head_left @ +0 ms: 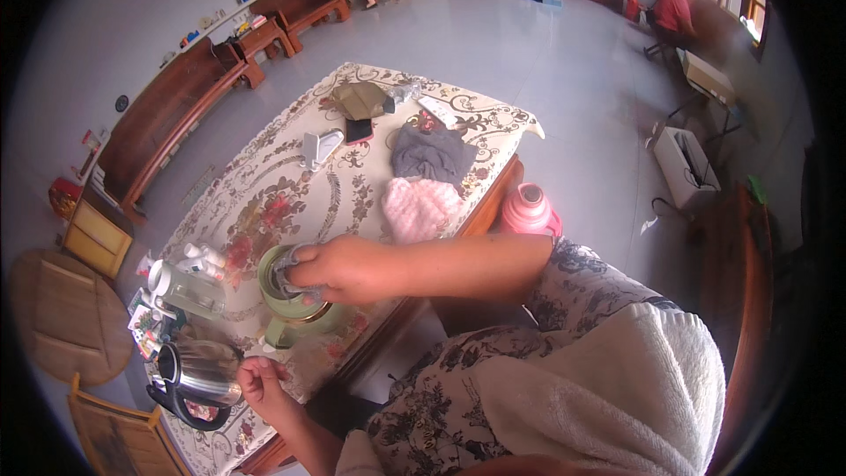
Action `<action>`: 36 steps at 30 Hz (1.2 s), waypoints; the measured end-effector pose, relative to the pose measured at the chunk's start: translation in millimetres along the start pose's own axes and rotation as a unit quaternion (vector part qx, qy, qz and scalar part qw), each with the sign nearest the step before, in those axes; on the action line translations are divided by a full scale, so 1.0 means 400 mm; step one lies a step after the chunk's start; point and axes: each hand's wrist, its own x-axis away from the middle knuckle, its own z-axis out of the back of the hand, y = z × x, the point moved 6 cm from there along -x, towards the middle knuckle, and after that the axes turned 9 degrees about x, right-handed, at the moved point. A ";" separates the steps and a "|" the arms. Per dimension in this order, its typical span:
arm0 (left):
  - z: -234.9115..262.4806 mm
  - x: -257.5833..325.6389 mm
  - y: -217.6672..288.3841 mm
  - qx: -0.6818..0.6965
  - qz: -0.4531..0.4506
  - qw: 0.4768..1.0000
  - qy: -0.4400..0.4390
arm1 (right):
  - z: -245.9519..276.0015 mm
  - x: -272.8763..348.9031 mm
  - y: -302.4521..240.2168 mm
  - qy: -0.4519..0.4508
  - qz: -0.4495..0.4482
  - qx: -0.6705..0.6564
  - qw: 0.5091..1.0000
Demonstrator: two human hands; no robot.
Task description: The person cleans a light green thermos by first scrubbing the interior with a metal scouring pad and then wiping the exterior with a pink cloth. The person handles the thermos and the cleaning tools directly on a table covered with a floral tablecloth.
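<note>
A light green thermos jug [304, 328] with a handle stands at the table's near edge. My right hand [335, 269] reaches over it, fingers closed on a grey cloth [286, 271] pressed at the round mouth of the jug. How far the cloth goes in is hidden by the fingers. Left of the jug is a steel electric kettle [198, 370] with a black handle and its top uncovered. Right beside the kettle, my left hand [263, 381] is raised with its fingers curled in; nothing shows in it.
On the flowered tablecloth [304, 189] lie a pink cloth [421, 209], a dark grey cloth [432, 154], a phone [359, 130] and a white stand [322, 149]. A clear jug [189, 289] stands at left. A pink thermos [530, 209] is beyond the right table edge. Two people sit farther off.
</note>
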 end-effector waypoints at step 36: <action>-0.174 -0.050 0.054 -0.278 0.041 0.953 -0.115 | -0.003 -0.006 0.005 -0.030 -0.009 -0.024 0.999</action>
